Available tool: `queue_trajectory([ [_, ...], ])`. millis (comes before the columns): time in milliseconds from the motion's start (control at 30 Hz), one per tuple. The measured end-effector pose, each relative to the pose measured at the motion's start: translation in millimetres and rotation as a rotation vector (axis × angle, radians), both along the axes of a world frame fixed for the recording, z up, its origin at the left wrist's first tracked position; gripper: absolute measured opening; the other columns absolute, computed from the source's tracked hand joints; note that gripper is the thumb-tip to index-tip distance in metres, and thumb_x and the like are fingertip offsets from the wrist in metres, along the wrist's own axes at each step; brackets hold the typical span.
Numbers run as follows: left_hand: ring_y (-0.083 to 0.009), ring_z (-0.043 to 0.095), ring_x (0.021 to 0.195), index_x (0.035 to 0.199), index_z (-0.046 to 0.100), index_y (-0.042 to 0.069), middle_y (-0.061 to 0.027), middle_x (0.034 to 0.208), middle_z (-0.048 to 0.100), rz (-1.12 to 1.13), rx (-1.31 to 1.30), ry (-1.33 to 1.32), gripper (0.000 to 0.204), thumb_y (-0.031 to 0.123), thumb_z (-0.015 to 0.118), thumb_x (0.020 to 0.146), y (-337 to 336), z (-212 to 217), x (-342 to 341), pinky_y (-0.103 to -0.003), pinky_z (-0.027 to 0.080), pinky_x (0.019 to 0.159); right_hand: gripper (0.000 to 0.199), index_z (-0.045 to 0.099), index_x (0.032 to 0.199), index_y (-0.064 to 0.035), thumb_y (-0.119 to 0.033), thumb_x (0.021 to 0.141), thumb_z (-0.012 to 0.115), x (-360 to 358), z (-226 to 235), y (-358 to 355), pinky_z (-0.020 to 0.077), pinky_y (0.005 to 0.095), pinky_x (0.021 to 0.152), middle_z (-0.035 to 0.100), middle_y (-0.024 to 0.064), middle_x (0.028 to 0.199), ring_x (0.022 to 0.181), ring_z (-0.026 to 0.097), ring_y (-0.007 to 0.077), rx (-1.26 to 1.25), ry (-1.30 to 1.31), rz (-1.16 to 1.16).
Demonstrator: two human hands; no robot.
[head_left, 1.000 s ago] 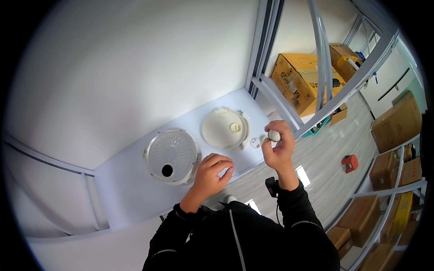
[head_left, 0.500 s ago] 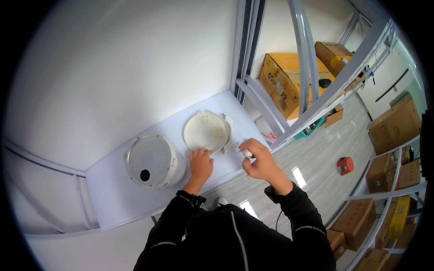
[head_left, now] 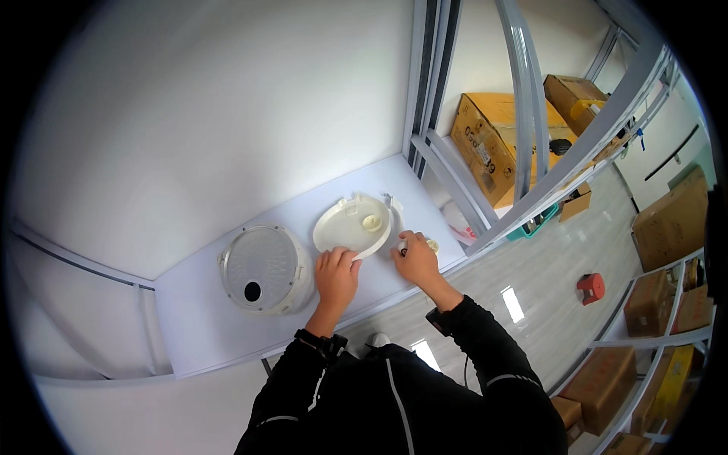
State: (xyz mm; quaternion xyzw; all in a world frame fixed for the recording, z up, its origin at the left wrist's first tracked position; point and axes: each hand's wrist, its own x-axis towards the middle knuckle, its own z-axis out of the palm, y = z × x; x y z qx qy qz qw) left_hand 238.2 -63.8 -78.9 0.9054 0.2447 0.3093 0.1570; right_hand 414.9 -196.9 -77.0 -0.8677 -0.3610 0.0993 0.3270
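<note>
A shallow round white cover [head_left: 341,227] is tilted over the tabletop, and a small cream round piece [head_left: 371,223] sits inside it. My left hand [head_left: 337,274] grips the cover's near rim, fingers curled at its edge. Just right of the cover, my right hand [head_left: 418,260] has its fingers closed on a small white round part [head_left: 403,248], mostly hidden by the fingers. Beside that hand's knuckles a cream round piece [head_left: 433,246] shows. To the left stands a white drum-shaped housing [head_left: 292,292] with a translucent top and a black round opening.
The white tabletop [head_left: 205,334] runs along a white wall. Metal frame posts [head_left: 432,76] rise behind, with a yellow-brown carton [head_left: 485,144] beyond them. A red stool [head_left: 591,288] stands on the floor to the right, near shelves of brown cartons [head_left: 603,379].
My right hand has turned over and moved down onto the small white part; the cream piece now shows beside it. The cover has tilted under my left hand. The whole view has shifted slightly.
</note>
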Motion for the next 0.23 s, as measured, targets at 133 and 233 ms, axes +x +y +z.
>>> queue_trajectory([
  [133,-0.0324,0.067,0.104,0.104,0.07,0.011,-0.0037,0.109,0.068,-0.062,-0.085,-0.068,0.023,0.018,0.081,0.086,-4.0,21.9,-5.6,-0.052,0.045,0.114,0.049,0.059,0.13,-0.0074,-0.032,0.091,0.075,9.9,-3.0,18.1,0.0589,0.0524,0.081,0.066,0.021,0.116,0.095,0.072,0.0425,-0.153,-0.016,-0.049],
  [233,-0.0318,0.067,0.111,0.105,0.07,0.012,-0.0037,0.112,0.069,-0.113,-0.179,-0.071,0.021,0.018,0.08,0.087,-9.0,33.1,-12.6,-0.05,0.038,0.123,0.054,0.055,0.134,-0.0082,-0.034,0.091,0.076,20.0,-0.5,29.2,0.0586,0.0546,0.084,0.066,0.0233,0.121,0.101,0.072,0.045,-0.251,0.038,-0.053],
])
